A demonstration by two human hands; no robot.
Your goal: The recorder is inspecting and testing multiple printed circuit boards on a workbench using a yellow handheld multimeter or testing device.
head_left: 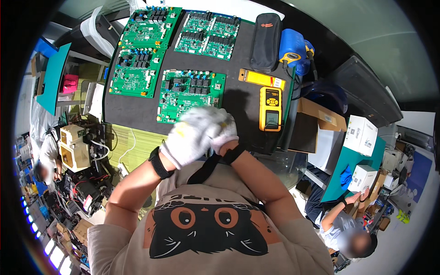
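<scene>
Green circuit board [190, 95] beside gloved left hand [185, 140], right hand [223, 130]; clasped together, blurred.

1. Left hand [187, 139] in a white knit glove, blurred, raised in front of the chest, pressed against the other hand.
2. Right hand [223, 129] likewise white-gloved, partly covered by the left.
3. Black straps around both wrists.
4. Bare forearms rising from the lower edge, elbows out, converging at the wrists.

Yellow multimeter [270, 109], black pouch [266, 35], white boxes [360, 135].
</scene>
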